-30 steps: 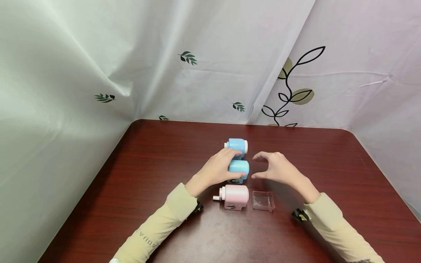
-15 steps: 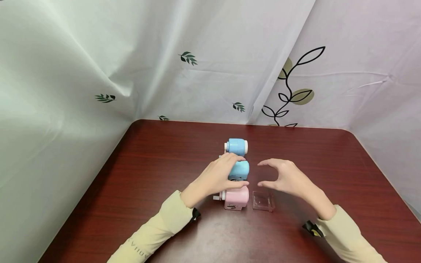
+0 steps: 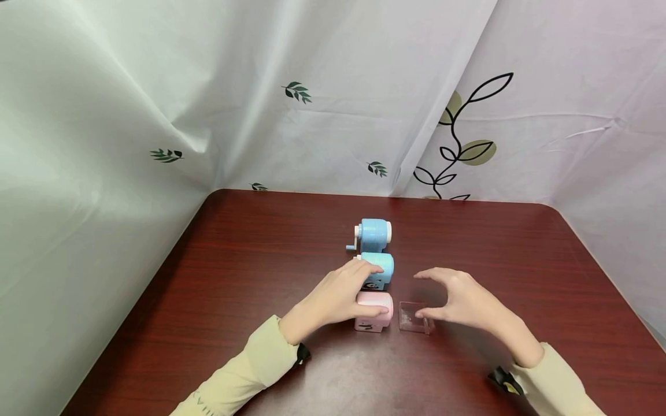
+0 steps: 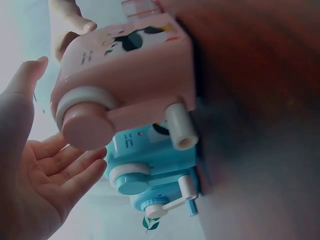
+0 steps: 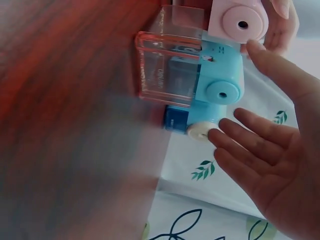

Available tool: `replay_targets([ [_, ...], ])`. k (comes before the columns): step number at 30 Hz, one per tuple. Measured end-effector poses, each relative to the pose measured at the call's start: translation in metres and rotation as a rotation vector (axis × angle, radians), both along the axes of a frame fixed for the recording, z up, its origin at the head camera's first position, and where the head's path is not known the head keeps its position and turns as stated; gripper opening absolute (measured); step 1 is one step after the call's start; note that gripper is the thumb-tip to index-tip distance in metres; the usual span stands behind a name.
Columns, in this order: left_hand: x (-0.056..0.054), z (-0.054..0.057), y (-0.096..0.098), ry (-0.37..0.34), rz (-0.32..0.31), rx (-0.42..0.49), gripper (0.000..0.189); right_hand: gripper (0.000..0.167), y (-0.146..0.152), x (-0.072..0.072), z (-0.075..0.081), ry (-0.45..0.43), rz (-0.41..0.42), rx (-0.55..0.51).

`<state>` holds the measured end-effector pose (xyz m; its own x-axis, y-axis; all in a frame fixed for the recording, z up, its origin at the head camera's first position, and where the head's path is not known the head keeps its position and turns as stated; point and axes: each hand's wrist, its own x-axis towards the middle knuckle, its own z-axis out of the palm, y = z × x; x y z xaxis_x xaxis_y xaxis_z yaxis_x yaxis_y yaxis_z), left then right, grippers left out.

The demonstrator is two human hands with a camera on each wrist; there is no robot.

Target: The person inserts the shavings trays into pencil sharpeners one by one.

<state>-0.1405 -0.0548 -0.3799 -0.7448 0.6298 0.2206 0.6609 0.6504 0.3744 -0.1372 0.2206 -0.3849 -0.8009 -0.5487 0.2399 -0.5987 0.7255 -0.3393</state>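
Three crank pencil sharpeners stand in a row. The nearest is a pink pencil sharpener (image 3: 376,299), with a light-blue pencil sharpener (image 3: 384,263) behind it and a darker blue pencil sharpener (image 3: 373,232) farthest back. My left hand (image 3: 333,294) is spread beside the pink one, thumb in front of it and fingers over the middle one in the head view; the left wrist view shows a gap to the pink body (image 4: 135,75). Above and right of a clear shavings drawer (image 3: 407,325), my right hand (image 3: 463,299) curves loosely, holding nothing. That drawer (image 5: 167,75) lies right of the pink sharpener.
A dark red-brown wooden table (image 3: 250,254) carries everything. White curtain (image 3: 333,133) with leaf prints hangs behind its back edge and along the sides. Crank handles, such as the pink sharpener's grey handle (image 4: 181,127), stick out to the left.
Both hands have come nearer to the camera, the left from the light-blue sharpener to the pink one. The right has also drifted rightward. The sharpeners and drawer stay put.
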Motion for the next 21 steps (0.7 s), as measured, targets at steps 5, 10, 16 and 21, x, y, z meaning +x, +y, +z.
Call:
replay_targets([
  [5, 0.004, -0.007, -0.002, 0.0, -0.025, -0.003, 0.063, 0.066, 0.004, 0.004, -0.008, -0.037, 0.004, 0.034],
  [10, 0.007, -0.013, -0.003, 0.004, -0.037, -0.006, 0.065, 0.069, 0.005, 0.007, -0.016, -0.09, 0.002, 0.049],
  [16, 0.011, -0.019, -0.002, 0.006, -0.04, -0.038, 0.067, 0.07, 0.005, 0.009, -0.023, -0.124, 0.021, 0.053],
  [21, 0.012, -0.022, 0.0, -0.004, -0.04, -0.065, 0.066, 0.066, 0.007, 0.01, -0.027, -0.118, 0.046, 0.052],
])
